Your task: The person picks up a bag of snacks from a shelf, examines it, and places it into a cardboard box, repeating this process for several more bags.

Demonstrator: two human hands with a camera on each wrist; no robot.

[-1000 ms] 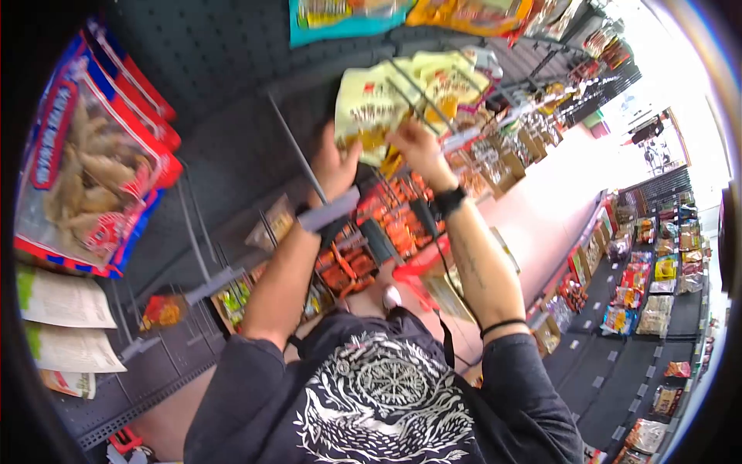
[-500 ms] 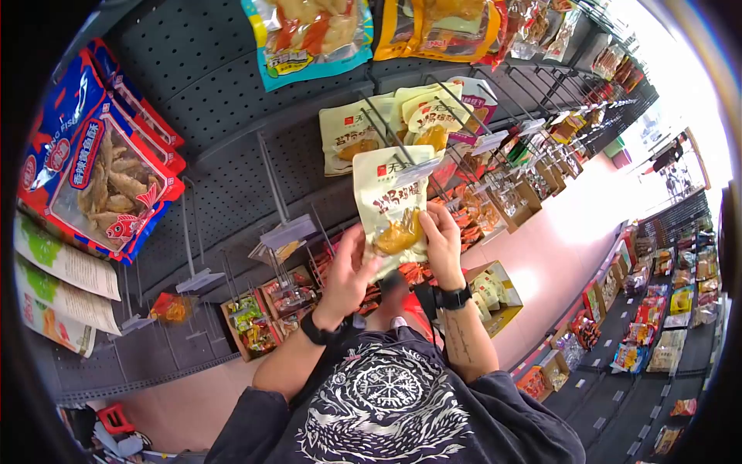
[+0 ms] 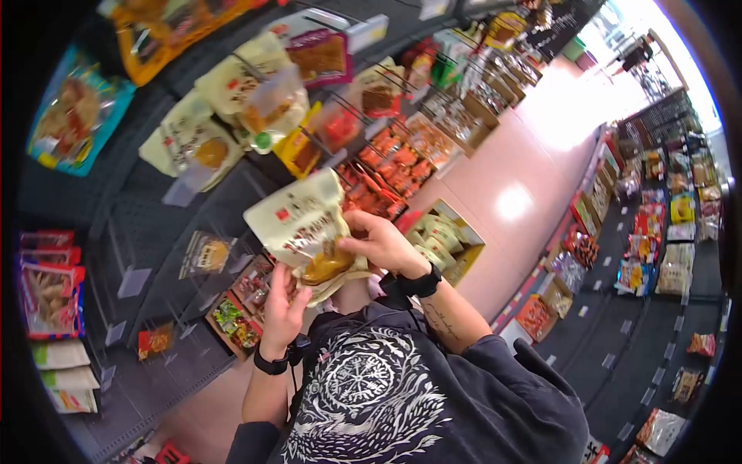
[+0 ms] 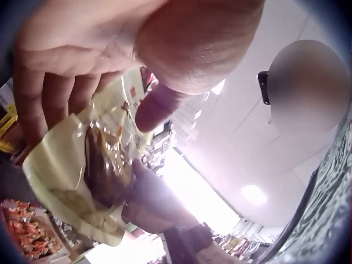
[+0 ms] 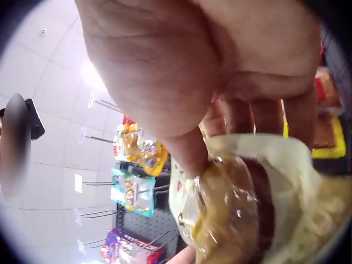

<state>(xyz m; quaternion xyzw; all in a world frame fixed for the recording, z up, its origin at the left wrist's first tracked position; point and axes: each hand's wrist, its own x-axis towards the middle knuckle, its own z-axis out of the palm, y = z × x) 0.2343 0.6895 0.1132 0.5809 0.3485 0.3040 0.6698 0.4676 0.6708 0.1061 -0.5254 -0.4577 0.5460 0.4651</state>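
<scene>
Both hands hold a cream snack pouch (image 3: 297, 220) in front of the chest, off the rack. It has a red logo, dark lettering and a clear window with a golden-brown chicken leg inside. My right hand (image 3: 389, 246) pinches its right edge, thumb in front and fingers behind. At the lower left corner, my left hand (image 3: 281, 315) grips it with the thumb near the window. In the left wrist view the thumb (image 4: 159, 107) lies over the pouch's face, fingers curled behind. The right wrist view shows the chicken leg (image 5: 231, 203) close under the right thumb.
Matching cream pouches (image 3: 202, 151) hang on pegs at the upper left, near a purple packet (image 3: 318, 58). An open carton (image 3: 456, 240) of pale packets stands low on the right. Peg hooks with price tags (image 3: 134, 281) jut out on the left. Another shelf (image 3: 610, 363) lines the aisle's right.
The hands drew the pouch off its peg, away from the rack and down toward the chest. The pouch is now tilted, and the head view has turned and shifted.
</scene>
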